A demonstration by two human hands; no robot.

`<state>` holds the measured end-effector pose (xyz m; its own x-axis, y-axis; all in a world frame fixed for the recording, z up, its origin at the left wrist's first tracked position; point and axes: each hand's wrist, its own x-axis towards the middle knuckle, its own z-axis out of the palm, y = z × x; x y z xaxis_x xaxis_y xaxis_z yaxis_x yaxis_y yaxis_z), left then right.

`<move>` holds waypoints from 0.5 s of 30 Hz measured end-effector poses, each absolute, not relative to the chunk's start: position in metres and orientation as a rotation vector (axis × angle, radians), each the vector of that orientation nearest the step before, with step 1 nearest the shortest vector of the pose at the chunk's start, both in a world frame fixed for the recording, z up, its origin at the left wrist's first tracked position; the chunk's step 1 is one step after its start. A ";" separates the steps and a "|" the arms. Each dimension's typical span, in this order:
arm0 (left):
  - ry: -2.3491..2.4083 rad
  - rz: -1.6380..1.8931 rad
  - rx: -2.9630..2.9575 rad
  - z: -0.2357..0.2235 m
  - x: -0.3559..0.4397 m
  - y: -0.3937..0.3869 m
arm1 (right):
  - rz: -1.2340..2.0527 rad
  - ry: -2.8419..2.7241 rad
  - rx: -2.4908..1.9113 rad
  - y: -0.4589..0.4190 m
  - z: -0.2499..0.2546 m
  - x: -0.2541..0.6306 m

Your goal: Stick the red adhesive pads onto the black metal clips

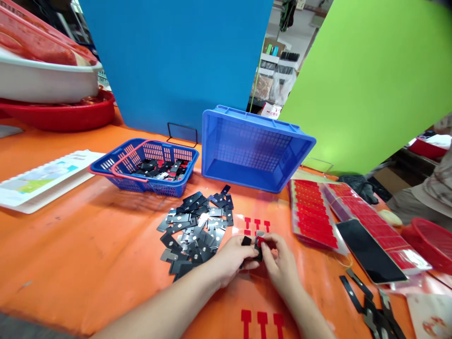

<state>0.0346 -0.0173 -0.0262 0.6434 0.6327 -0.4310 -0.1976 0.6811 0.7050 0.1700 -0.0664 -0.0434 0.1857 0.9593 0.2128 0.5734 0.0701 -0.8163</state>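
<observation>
My left hand [231, 259] is closed around small black metal plates [246, 241], partly hidden by its fingers. Touching it, my right hand [280, 263] pinches a small red sticker [260, 240] against one of the dark plates. Beyond my fingers lie red T-shaped stickers [257, 223] on the orange table. More red T-shaped stickers [262, 322] are nearer to me, between my forearms. To the left of my hands spreads a loose heap of black and silvery metal plates [197, 230], many with a small round hole or spot.
A blue basket [141, 184] holds similar plates behind the heap. Next to it, a blue crate [247, 141] rests on its side. Red sticker sheets [314, 214], a phone [370, 249] and loose plates [374, 310] lie right. A notebook [45, 176] and basins [56, 113] are left.
</observation>
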 end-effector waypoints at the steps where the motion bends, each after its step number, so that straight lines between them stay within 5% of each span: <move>1: 0.719 0.515 0.662 -0.027 0.034 -0.017 | 0.561 -1.495 -1.609 -0.066 -0.044 0.170; 15: 0.829 0.582 0.827 -0.034 0.040 -0.018 | 0.579 -1.455 -1.592 -0.068 -0.033 0.162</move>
<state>0.0403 -0.0181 -0.0336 0.5558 0.7264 -0.4042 -0.1329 0.5576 0.8194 0.1625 -0.0680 -0.0329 0.2062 0.9545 0.2156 0.5457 0.0707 -0.8350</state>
